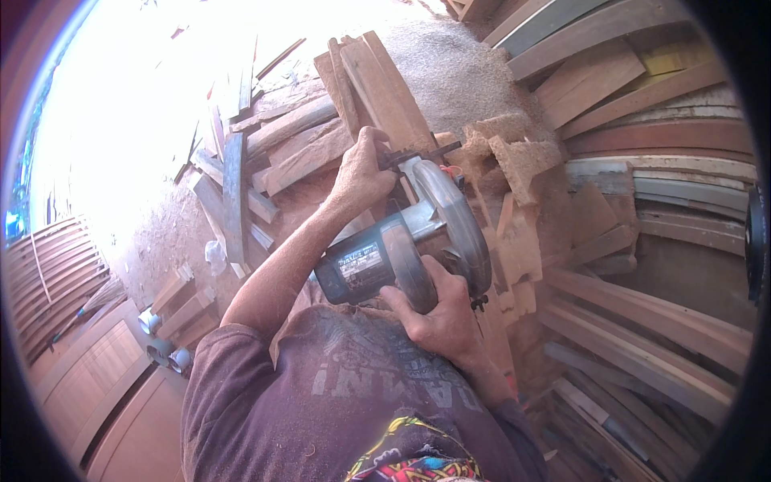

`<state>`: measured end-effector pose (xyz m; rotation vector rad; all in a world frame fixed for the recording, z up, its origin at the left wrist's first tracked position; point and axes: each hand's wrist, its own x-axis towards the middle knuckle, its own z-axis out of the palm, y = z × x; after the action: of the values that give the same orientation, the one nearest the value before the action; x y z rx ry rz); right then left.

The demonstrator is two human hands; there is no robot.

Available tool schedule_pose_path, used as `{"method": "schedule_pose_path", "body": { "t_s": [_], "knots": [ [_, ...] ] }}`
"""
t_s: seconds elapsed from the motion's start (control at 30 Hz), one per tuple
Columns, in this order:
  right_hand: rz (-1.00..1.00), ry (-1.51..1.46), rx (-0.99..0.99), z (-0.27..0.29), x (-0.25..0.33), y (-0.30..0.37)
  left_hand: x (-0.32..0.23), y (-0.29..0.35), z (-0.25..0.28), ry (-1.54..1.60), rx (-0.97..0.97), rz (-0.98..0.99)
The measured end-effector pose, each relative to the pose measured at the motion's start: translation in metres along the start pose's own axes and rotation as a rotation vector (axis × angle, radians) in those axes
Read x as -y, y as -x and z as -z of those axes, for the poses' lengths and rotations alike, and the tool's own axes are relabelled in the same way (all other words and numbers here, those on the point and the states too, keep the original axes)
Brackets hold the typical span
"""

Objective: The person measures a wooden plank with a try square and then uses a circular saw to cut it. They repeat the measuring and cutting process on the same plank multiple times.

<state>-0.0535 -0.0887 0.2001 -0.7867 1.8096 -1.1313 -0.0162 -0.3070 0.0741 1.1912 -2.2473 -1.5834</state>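
Observation:
A handheld circular saw [418,233] with a dark motor housing and a grey blade guard rests on a wooden board [387,92]. My right hand [442,313] wraps around its rear handle, thumb on the near side. At the saw's front, my left hand [365,173] is closed with curled fingers against the base and its dark guide bar [426,153]; part of its grip is hidden. The board runs away from me beneath the saw, with a narrower strip [344,88] along its left side. The blade is hidden by the guard and the wood.
Wood offcuts [301,128] lie piled to the left of the board. Sawdust [446,72] is heaped beyond it, and a sawdust-covered block [522,169] stands right of the saw. Long stacked planks [650,321] fill the right side. Panelled doors [96,369] lie at lower left.

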Motion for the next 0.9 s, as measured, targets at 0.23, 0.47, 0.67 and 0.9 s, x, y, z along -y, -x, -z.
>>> {"method": "schedule_pose_path", "body": {
  "t_s": [0.23,0.47,0.67,0.9],
  "knots": [
    [-0.006,-0.003,0.014,-0.001,0.005,-0.008,0.001,-0.007,0.006,-0.007,0.001,-0.005],
    [-0.003,-0.001,0.013,-0.002,0.005,-0.013,0.002,-0.013,0.01,0.025,0.017,0.035],
    [0.001,-0.01,0.019,-0.003,0.007,-0.017,0.002,-0.016,0.011,-0.016,-0.003,0.01],
    [-0.011,0.008,0.023,-0.002,0.016,-0.024,-0.002,-0.019,0.017,-0.012,-0.001,0.008]
  ]
}}
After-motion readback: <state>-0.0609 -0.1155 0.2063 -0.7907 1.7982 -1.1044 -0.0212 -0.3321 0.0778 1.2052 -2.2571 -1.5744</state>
